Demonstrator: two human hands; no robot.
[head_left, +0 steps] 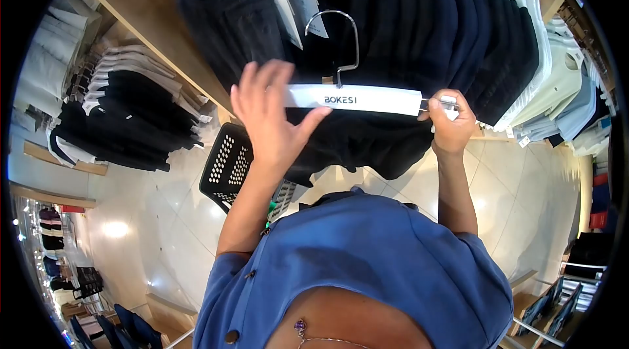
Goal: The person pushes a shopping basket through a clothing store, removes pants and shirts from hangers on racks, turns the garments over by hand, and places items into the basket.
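Note:
A white hanger (354, 99) printed BOKESI, with a metal hook (357, 38), is held level before my chest. My right hand (452, 121) pinches the metal clip (448, 103) at its right end. At the left end my left hand (265, 113) has its fingers spread and slightly blurred, its thumb over the hanger's lower edge; whether it touches is hard to tell. Black fabric (367, 143) hangs below and behind the hanger. Its upper edge is partly hidden, so I cannot tell how it is attached.
Dark garments (452, 28) hang in a row on the rack ahead, beside black trousers (226, 28) with tags. A black shopping basket (226, 160) is by my left forearm. More clothes (124, 110) hang at left, and light shirts (557, 87) at right. The floor (151, 218) is tiled.

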